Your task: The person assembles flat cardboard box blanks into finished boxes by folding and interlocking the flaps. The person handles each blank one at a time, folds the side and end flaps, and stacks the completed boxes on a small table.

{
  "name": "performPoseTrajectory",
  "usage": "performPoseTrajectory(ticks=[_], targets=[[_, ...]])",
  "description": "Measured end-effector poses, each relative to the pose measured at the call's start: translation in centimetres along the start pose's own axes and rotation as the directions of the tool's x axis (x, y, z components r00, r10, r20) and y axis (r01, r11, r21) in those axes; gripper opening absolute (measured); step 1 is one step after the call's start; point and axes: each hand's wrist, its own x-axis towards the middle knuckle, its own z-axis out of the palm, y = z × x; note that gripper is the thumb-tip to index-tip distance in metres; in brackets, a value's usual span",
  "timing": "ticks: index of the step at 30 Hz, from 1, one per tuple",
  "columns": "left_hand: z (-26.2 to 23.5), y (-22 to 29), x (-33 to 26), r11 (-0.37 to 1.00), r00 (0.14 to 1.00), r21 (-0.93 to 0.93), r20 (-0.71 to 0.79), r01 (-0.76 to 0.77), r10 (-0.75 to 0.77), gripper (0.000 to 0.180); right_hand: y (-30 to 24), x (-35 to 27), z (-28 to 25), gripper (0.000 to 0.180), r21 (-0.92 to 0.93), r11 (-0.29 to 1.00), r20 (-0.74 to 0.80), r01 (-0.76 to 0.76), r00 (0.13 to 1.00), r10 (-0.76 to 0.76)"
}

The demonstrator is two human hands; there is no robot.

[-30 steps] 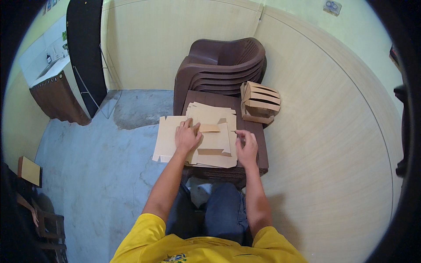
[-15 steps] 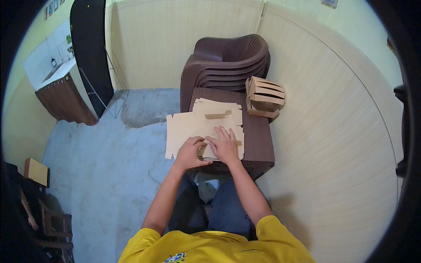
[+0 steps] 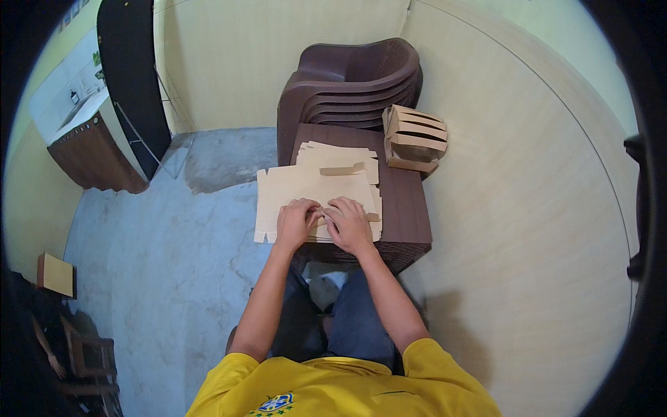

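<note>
A flat tan cardboard box blank [image 3: 295, 186] with notched edges lies on top of other cardboard sheets on a brown table [image 3: 406, 212]. One of its flaps [image 3: 340, 169] stands up near the far side. At the near edge, my left hand [image 3: 297, 222] is closed with its fingertips bent onto the cardboard. Close beside it, my right hand [image 3: 349, 226] has its fingers curled over the same part, thumb toward the left hand. The fingertips of both hands nearly meet. The piece of cardboard between them is mostly hidden by the fingers.
Folded cardboard boxes [image 3: 417, 139] are stacked at the table's far right, against the pale panelled wall [image 3: 528, 194]. Brown plastic chairs [image 3: 347, 97] stand stacked behind the table. On the left are a sink counter [image 3: 90, 118], a small box [image 3: 57, 275] and a partly visible person [image 3: 45, 340].
My left hand has drawn in from the near edge, its fingers closing onto the cardboard. My right hand's spread fingers have curled inward. The whole view has shifted slightly.
</note>
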Motion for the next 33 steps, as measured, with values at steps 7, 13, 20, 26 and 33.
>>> performPoseTrajectory(ticks=[7,13,20,26,33], targets=[[0.1,-0.4,0.5,0.989,1.0,0.147,-0.025,-0.013,0.017,0.018,0.3,0.3,-0.4,0.032,0.06,0.997,0.01,-0.043,0.999,0.042],[0.7,2.3,-1.2,0.971,0.996,0.222,-0.033,0.09,-0.084,0.02,1.2,0.5,0.3,0.032,-0.061,0.995,-0.178,-0.077,0.982,0.065],[1.3,3.6,-1.4,0.93,0.939,0.143,-0.103,0.34,-0.327,0.023,0.3,-0.3,1.7,0.021,-0.013,0.901,-0.12,-0.433,0.896,0.428],[1.1,2.6,-0.6,0.941,0.95,0.128,-0.034,0.312,-0.31,0.027,0.0,-0.3,1.2,0.028,0.023,0.82,-0.006,-0.572,0.82,0.573],[0.8,2.0,0.1,0.946,0.954,0.157,0.053,0.282,-0.294,0.028,-0.8,1.5,2.7,0.03,-0.05,0.752,-0.115,-0.657,0.752,0.649]])
